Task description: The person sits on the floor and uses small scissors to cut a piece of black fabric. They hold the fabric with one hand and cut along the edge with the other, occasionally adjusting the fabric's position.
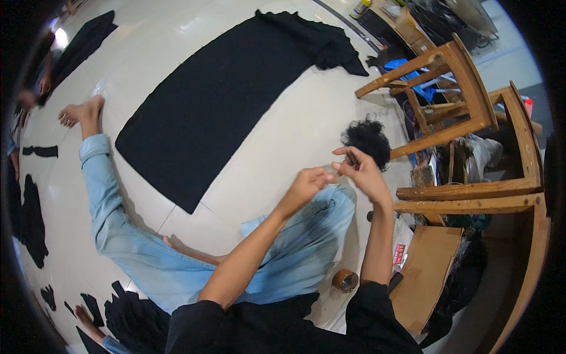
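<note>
Both hands meet in front of the chest, fingertips pinched together on something small and pale, perhaps a thread or a needle; it is too tiny to tell. The left hand [305, 184] closes from the left, the right hand [361, 171] curls over it from the right, and the small pale thing [330, 170] sits between them. Just beyond the grip lies a black fluffy tuft [368, 140] on the floor. Farther off spreads a long black cloth [224, 100]. Right of the grip stands a wooden stool [454, 94]; below it, a bent knee in light blue jeans [306, 248].

One large black cloth [227, 97], two wooden stools [454, 88], one cardboard sheet [425, 274].
</note>
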A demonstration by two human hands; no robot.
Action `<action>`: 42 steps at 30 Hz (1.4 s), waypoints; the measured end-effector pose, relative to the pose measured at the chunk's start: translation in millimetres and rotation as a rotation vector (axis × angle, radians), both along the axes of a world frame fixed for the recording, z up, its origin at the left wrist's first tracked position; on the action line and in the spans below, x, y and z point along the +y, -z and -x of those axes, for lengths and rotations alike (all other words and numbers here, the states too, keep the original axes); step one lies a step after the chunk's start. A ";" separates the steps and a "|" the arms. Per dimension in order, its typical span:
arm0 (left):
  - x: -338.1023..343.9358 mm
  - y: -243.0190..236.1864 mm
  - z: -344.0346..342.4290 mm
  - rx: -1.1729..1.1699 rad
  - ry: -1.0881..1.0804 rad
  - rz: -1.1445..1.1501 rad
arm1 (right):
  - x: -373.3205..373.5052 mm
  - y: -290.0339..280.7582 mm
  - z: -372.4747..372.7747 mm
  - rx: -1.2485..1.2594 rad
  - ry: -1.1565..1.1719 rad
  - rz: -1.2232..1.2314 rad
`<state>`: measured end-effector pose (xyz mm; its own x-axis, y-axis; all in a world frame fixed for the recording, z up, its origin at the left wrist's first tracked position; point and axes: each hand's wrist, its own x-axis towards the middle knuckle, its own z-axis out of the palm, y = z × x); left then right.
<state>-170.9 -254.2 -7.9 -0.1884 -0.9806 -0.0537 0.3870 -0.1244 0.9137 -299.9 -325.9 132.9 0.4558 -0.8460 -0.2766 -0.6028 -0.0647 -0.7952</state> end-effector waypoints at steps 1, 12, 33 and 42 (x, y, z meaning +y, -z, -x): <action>-8.4 6.5 1.8 -0.109 -0.110 0.040 | -19.4 -1.9 30.7 0.142 0.038 0.115; -139.6 41.2 -72.0 -0.850 0.246 0.211 | 24.8 -95.6 114.4 -0.105 0.806 0.426; 6.8 -103.7 -178.5 -0.671 -0.536 0.229 | 120.5 110.2 -90.2 -0.311 -0.130 -0.429; 311.7 -39.2 -239.3 -0.637 -0.966 -0.332 | 190.0 130.5 -181.7 -0.121 -0.224 -0.365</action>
